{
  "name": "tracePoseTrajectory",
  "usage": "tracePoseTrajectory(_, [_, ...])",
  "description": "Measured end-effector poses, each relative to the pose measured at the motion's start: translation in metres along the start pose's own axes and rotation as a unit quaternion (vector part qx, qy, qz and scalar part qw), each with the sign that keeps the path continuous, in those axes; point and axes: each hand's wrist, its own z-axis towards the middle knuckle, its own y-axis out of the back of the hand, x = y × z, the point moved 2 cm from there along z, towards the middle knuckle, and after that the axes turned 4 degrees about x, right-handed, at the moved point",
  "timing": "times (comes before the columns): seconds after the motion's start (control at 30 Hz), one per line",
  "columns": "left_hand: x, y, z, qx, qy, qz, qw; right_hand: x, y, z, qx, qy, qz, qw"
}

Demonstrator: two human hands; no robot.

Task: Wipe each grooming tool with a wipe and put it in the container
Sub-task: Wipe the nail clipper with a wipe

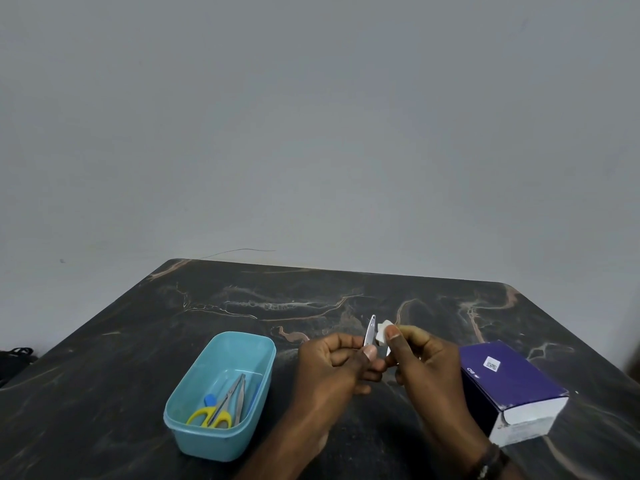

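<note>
Two hands work above the table. The left hand (337,362) pinches one small metal tool (370,331), probably a nail clipper lever or file, its tip pointing up. The right hand (420,358) grips one white wipe (383,332) between thumb and fingers, pressed just beside the tool's upper part. One teal container (194,424) sits to the left on the table. Inside lie one pair of yellow-handled scissors (212,415), one pair of metal tweezers (240,398) and something blue that I cannot make out. One purple box (509,382) rests to the right, near the right wrist, which wears one dark band (490,460). The table (346,292) is dark marbled stone with pale veins. A plain grey wall (311,116) stands behind it.
</note>
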Motion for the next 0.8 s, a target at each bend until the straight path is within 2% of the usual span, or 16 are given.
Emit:
tracePoseTrajectory(0.47, [0.0007, 0.0001, 0.0002, 0.001, -0.002, 0.007, 1.0, 0.0007, -0.0041, -0.0013, 0.015, -0.019, -0.007, 1.0])
tracePoseTrajectory(0.8, [-0.0022, 0.0024, 0.0005, -0.033, -0.038, -0.007, 0.999, 0.0048, -0.005, -0.0032, 0.02, -0.025, -0.01, 0.999])
